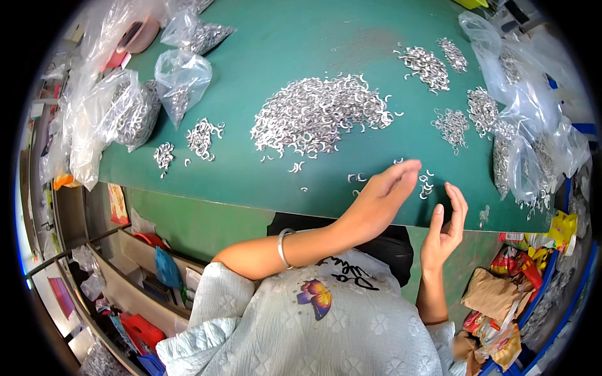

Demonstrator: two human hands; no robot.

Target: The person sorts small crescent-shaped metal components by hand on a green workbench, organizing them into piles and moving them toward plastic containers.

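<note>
A green table is seen from above, strewn with small silver C-shaped metal clips. The left hand is stretched across the body toward the right, flat and palm down, fingers extended together and pointing to the far right, at the near edge of the table; nothing is seen held in it. A silver bangle is worn on its forearm. The right hand is raised just right of it, near the table's edge, open with fingers loosely curved upward and palm turned to the left; nothing is gripped. A few loose clips lie between and just beyond the two hands, their open sides turned in mixed directions, so no common axis can be given. The large heap of clips is spread farther away at the middle of the table, its long axis running left to right. Smaller piles lie to the far right, and others to the left. Clear plastic bags holding more clips are gathered at the left, and further bags at the right edge.
</note>
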